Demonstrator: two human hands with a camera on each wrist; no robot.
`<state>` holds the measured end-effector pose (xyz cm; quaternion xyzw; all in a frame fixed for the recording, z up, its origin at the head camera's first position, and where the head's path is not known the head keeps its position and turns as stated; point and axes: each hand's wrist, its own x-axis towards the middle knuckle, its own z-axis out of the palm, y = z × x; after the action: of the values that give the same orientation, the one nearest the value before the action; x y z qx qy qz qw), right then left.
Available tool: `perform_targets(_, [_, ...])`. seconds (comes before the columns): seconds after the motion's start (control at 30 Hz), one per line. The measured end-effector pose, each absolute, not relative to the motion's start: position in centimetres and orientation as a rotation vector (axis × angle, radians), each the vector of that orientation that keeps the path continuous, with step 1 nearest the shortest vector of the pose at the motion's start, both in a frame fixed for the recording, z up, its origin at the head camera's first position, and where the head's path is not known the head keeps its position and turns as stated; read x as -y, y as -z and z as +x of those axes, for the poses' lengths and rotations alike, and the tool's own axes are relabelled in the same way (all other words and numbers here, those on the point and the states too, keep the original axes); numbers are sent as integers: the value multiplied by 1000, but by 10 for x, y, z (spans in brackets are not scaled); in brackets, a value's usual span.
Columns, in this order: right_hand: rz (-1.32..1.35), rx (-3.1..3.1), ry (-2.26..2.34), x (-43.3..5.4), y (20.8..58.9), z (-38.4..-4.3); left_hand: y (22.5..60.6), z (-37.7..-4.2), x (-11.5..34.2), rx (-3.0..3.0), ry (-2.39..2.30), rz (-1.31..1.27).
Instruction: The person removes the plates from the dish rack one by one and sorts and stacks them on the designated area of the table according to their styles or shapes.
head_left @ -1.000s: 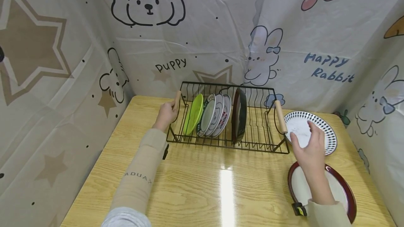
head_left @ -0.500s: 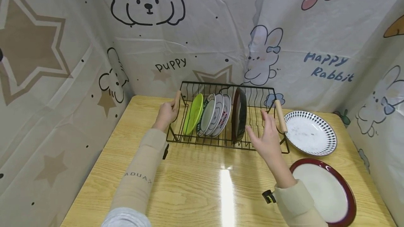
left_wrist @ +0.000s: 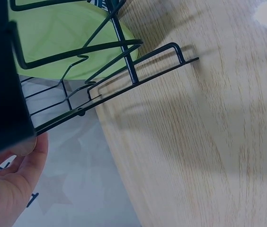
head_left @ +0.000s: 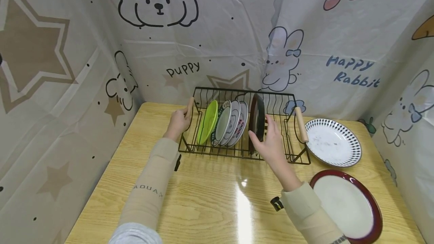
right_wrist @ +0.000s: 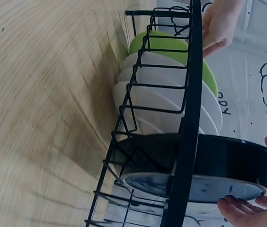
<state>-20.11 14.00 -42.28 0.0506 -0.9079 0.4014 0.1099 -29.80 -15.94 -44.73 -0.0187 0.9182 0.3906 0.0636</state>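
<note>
A black wire dish rack (head_left: 223, 156) with wooden handles stands on the table. My left hand (head_left: 178, 124) grips its left handle (head_left: 191, 107); the left wrist view shows this hand (left_wrist: 17, 172) beneath the black frame. Upright in the rack lean a green plate (head_left: 208, 122) and several white patterned plates (head_left: 242, 123). Right of them stands a deep dark dish (head_left: 260, 118), brown-red inside. My right hand (head_left: 271, 144) holds it by the near rim, thumb to the left and fingers to the right. Contact of all its fingertips is hard to make out.
A white plate (head_left: 333, 142) with a black diamond rim lies right of the rack, near the right handle (head_left: 301, 123). Closer to me is a larger cream plate (head_left: 342, 202) with a dark red rim. Printed cloth (head_left: 162, 48) hangs behind and at both sides.
From over the diamond-rimmed plate, my right hand has moved left to the dark dish, its thumb and fingers now on either side of it. The left hand, rack and plates stay put.
</note>
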Motion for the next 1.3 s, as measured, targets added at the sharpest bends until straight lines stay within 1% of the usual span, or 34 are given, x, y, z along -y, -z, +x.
perform_targets(0.4, [26,2712,-1123,-128,426,-208,445,-297,159,-2793,-1161,-48])
perform_targets(1.3, [-127,2603,-888,-110,433,-217,447,-299,159,-2790,-1165,-56])
